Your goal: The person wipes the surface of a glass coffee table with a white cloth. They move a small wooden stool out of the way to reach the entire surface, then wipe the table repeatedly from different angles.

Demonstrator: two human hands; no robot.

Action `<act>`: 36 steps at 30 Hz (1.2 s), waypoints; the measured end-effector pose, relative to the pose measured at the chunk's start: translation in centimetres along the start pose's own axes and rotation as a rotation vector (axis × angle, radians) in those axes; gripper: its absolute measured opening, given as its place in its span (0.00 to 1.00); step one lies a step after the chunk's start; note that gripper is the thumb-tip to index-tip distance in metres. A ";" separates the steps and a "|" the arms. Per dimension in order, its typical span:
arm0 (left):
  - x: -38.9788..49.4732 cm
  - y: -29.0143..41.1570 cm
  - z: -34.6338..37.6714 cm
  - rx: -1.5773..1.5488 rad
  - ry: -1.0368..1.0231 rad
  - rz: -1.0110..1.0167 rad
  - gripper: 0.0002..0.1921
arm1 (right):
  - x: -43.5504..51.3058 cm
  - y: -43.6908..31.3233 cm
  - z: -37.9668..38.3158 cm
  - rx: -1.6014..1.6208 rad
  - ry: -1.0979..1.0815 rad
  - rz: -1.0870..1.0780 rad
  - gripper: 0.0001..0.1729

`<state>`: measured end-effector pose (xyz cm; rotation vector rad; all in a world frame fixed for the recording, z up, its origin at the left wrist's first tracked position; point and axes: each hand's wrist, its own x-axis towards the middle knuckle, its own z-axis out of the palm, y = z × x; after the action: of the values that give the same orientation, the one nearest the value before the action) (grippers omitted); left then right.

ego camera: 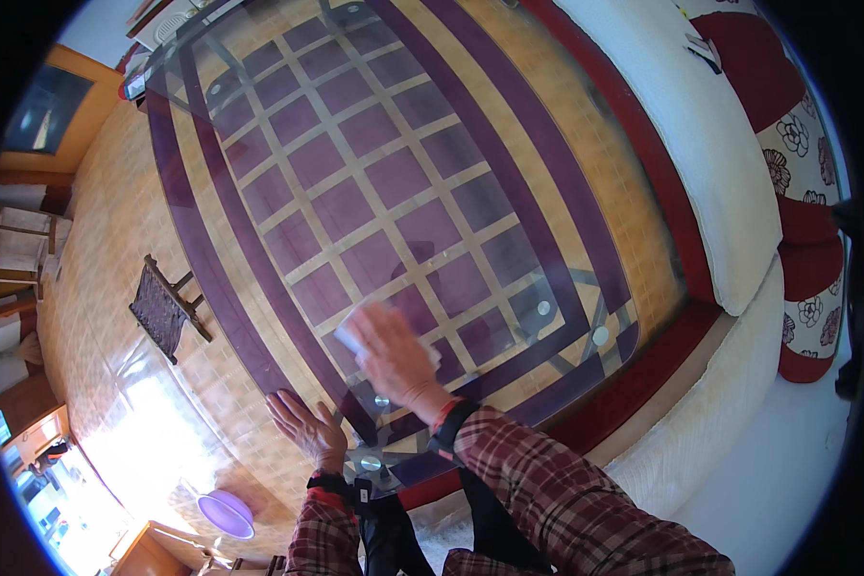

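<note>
Before me stretches a glass-topped table (369, 129) with a purple checkered pattern and striped borders. My right hand (394, 354) lies palm down over a white cloth (351, 344), pressing it on the glass near the close end. The hand is blurred, and most of the cloth is hidden beneath it. At the table's left close edge is my left hand (308, 430), its fingers apart with nothing in them; whether it touches the glass is hard to tell.
A small folding stool (164, 308) stands left of the table. Further down on the floor sits a purple plastic basin (226, 514). Along the right runs a sofa (691, 137) with a white cover and red and floral cushions (752, 68). Bright sunlight falls on the tiles.
</note>
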<state>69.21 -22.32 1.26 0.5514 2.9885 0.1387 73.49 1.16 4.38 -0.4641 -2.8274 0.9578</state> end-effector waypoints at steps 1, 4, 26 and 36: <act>0.0 0.0 -0.1 -0.001 -0.003 -0.007 0.39 | 0.3 -1.1 0.6 0.011 -0.129 -0.100 0.33; 0.0 0.0 0.0 -0.009 -0.013 -0.013 0.39 | 2.7 0.7 0.2 0.136 -0.024 -0.243 0.28; 0.2 0.1 -0.3 -0.005 -0.002 0.008 0.41 | -0.6 24.0 -11.1 -0.596 0.406 0.662 0.36; 0.4 0.5 -0.9 -0.069 -0.062 -0.052 0.43 | 9.0 10.5 -3.7 -0.526 0.203 0.311 0.37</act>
<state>68.95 -21.77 2.20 0.4612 2.9221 0.2156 68.32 14.08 1.09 -1.0143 -2.8369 0.1591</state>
